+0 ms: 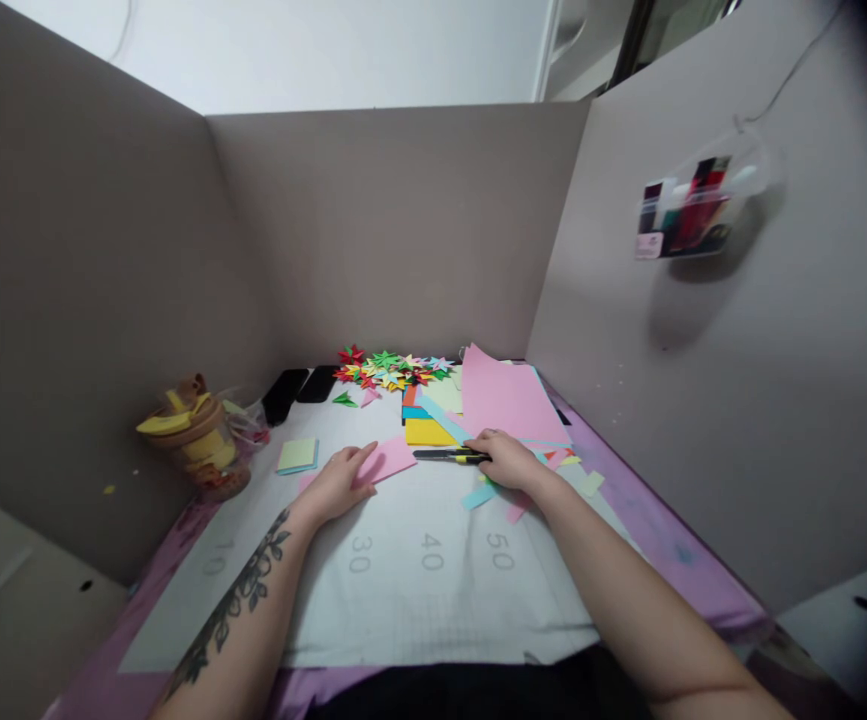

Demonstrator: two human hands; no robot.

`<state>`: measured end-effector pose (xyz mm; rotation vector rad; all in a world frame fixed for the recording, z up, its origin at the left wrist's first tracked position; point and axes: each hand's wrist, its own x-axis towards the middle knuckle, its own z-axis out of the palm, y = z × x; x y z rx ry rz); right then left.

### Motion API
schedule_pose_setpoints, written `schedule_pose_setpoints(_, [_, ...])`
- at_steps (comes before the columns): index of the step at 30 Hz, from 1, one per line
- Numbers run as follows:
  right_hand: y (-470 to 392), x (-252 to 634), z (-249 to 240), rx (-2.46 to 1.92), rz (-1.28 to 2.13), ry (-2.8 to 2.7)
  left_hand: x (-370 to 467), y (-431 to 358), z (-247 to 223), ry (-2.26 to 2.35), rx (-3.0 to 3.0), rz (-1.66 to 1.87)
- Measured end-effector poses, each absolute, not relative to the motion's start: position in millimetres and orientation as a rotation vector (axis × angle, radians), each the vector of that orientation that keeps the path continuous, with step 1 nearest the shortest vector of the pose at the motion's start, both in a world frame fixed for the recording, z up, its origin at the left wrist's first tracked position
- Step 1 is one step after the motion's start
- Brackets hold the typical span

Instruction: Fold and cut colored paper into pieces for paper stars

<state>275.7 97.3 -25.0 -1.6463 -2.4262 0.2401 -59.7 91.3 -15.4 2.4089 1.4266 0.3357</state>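
Presently, the left hand (339, 485) is laid on the pink sheet (395, 460) with its fingers spread, not clenched. The right hand (506, 461) has its fingers over the handle of the cutter (437, 455), beside this sheet; whether it grasps firmly, I cannot tell. Behind, colourful paper stars (388, 370) lie near the back panel (403, 220)

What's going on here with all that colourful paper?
A person's left hand rests on a pink paper piece, and the right hand is on a cutter whose tip is close to that piece. Paper strips lie near the right hand, and lots of bright paper stars sit together at the back.
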Motion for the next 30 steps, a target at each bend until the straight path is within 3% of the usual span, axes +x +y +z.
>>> schedule_pose_setpoints(18, [102, 243, -27, -1.515, 0.115, -2.585, -44, 89, -36, 1.466, 2.527, -0.007])
schedule_pose_setpoints(30, [99, 236, -26, -1.444, 0.123, -2.573, -38, 84, -35, 1.441, 2.574, -0.020])
